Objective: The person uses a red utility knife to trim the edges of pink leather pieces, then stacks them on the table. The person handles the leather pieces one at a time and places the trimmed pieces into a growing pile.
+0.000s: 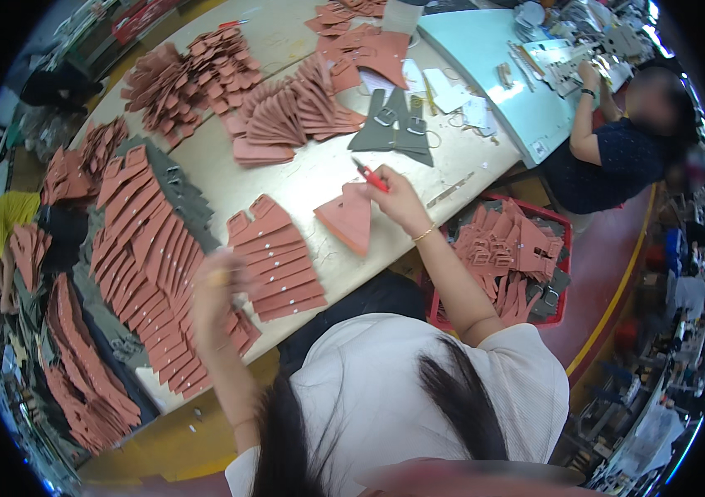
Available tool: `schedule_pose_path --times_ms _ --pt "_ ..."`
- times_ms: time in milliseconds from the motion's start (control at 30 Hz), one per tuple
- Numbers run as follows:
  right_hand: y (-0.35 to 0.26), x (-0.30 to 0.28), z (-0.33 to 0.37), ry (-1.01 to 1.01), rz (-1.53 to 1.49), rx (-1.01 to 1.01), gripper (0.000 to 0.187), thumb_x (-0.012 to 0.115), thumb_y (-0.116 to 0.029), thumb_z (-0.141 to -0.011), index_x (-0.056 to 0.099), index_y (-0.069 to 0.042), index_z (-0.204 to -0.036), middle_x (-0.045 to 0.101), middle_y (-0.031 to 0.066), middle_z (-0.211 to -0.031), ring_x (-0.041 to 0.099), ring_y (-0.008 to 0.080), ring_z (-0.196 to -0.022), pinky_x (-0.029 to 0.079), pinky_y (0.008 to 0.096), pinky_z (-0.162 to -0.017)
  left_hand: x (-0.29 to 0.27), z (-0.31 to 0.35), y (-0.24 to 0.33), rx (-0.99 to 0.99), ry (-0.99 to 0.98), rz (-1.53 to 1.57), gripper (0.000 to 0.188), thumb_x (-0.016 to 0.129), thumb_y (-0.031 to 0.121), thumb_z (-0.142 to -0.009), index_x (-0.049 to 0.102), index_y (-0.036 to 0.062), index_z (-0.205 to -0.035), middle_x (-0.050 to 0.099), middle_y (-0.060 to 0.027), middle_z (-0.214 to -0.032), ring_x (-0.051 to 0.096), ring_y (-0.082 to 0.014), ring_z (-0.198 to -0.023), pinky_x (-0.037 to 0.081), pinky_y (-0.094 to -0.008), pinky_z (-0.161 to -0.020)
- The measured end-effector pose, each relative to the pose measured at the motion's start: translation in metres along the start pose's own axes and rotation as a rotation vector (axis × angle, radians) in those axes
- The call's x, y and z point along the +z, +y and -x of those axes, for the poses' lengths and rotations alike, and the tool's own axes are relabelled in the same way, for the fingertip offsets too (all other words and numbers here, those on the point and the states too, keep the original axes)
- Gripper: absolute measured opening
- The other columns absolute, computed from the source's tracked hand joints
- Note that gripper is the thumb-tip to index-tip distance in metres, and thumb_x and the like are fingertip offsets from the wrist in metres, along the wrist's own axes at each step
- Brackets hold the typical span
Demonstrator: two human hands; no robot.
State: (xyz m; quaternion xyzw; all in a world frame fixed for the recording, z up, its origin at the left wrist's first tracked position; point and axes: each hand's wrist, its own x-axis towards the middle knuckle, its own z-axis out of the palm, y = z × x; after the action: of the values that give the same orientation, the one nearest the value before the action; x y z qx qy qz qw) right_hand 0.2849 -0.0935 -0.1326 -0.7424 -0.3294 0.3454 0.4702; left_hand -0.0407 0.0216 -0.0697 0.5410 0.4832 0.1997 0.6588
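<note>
My right hand is closed around a red pen-like tool with a dark tip; its exact kind is too small to tell. Just below that hand, a single salmon-coloured cut piece lies flat on the table, its upper corner close to my fingers. My left hand is smeared by motion, so its fingers cannot be read. It hovers between a fanned row of salmon pieces with small white marks and a larger overlapping stack on the left.
More salmon stacks cover the far part of the pale table. Dark green pieces with buckles lie beyond my right hand. A red crate of pieces stands at right. Another person works at a light-blue table.
</note>
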Motion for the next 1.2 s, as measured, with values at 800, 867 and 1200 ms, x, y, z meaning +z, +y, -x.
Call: schedule_pose_path --times_ms 800,867,1200 --pt "-0.088 0.029 0.057 0.016 0.145 -0.872 0.037 0.084 -0.018 -0.071 0.069 -0.003 -0.102 0.063 0.0073 -0.095 0.059 0.0138 -0.08 0.048 0.0229 -0.061 0.092 0.046 0.032 0.308 0.052 0.301 0.038 0.065 0.015 -0.09 0.053 -0.0034 -0.122 0.063 -0.0081 -0.111 0.06 -0.0124 -0.099 0.05 -0.0265 -0.082" --pt "-0.092 0.031 0.057 0.035 0.171 -0.891 0.037 0.084 -0.018 -0.071 0.07 -0.003 -0.101 0.063 0.0072 -0.093 0.058 0.0146 -0.08 0.047 0.0237 -0.061 0.092 0.048 0.033 0.296 0.053 0.301 0.039 0.066 0.014 -0.09 0.053 -0.0034 -0.121 0.063 -0.0085 -0.11 0.061 -0.0127 -0.1 0.051 -0.0265 -0.082" --pt "-0.104 0.028 0.055 -0.01 0.252 -0.898 0.032 0.085 -0.017 -0.067 0.072 -0.002 -0.092 0.064 0.0066 -0.084 0.054 0.0168 -0.074 0.042 0.0266 -0.066 0.088 0.049 0.037 0.276 0.02 0.305 0.044 0.068 0.011 -0.087 0.049 -0.0032 -0.124 0.061 -0.0092 -0.112 0.061 -0.0144 -0.101 0.051 -0.0283 -0.083"
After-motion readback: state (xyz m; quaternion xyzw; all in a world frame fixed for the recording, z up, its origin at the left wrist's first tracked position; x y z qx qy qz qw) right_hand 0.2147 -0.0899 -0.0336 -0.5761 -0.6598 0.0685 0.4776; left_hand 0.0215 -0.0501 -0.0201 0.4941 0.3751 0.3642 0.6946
